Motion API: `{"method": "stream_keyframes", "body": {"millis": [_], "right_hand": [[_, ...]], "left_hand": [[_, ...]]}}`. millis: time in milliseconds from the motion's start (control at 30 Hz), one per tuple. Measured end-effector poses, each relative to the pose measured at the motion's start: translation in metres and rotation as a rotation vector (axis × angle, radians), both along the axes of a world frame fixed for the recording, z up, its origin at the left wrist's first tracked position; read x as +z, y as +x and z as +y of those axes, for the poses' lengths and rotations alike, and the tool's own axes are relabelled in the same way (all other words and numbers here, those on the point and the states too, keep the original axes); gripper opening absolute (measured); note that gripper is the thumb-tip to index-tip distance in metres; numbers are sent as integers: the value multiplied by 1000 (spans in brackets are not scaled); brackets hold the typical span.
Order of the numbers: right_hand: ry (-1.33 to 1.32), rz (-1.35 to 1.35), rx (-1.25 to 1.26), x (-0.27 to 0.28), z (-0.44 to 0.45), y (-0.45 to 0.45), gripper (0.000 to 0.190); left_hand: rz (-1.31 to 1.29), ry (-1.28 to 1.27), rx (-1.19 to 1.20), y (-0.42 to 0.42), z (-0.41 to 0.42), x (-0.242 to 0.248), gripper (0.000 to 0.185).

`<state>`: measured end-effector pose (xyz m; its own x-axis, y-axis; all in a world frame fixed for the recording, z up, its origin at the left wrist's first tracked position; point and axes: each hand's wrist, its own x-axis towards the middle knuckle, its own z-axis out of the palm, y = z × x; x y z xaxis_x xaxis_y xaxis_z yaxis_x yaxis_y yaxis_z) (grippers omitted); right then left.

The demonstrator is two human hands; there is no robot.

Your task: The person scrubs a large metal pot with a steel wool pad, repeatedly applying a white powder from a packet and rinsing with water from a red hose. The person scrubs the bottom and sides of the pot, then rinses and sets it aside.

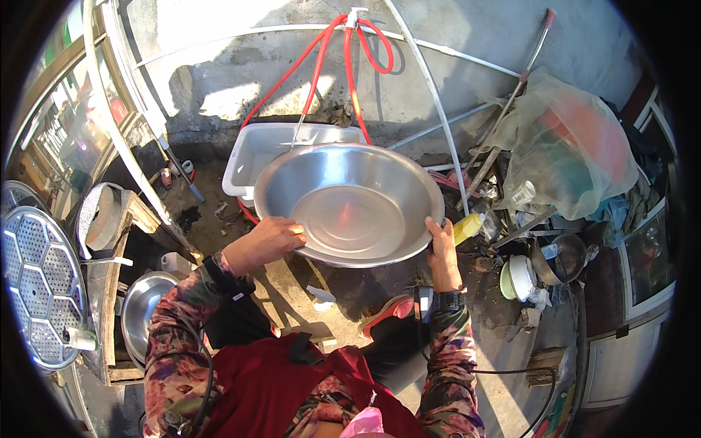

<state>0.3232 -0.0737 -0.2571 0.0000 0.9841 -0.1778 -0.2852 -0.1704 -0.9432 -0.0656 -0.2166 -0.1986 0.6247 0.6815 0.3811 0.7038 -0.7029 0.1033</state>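
A wide stainless steel basin (pixel 348 216) is held up before me, tilted so that its inside shows; it looks empty. My left hand (pixel 266 243) grips the near left part of its rim. On the right side, my right hand (pixel 443 253) has its thumb over the rim and its fingers around the outside. Behind the basin, partly covered by it, stands a white plastic tub (pixel 243 159). A red hose (pixel 323 60) hangs from a white tap (pixel 355 16) on the wall and runs down towards the tub. A yellow bottle (pixel 468 227) shows just beyond my right hand.
At left are a wooden frame (pixel 107 306), a smaller metal bowl (pixel 145 306) and perforated steamer trays (pixel 41 290). White pipes (pixel 430 82) cross the wall. Netting over bundled things (pixel 575 148), a pot (pixel 567 257) and a wood block (pixel 545 366) lie at right.
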Motion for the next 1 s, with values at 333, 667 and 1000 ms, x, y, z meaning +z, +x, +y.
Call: {"method": "stream_keyframes", "body": {"millis": [333,667,1000], "right_hand": [[1,130,-10,-34,45,-71,78],[46,126,-88,-31,40,-83,79],[-47,61,-148,-16,24,-84,89]], "left_hand": [[-277,-16,333,-51,44,-47,17],[-266,-81,384,-59,32,-59,19],[-240,-239,216,-64,152,147,42]]}}
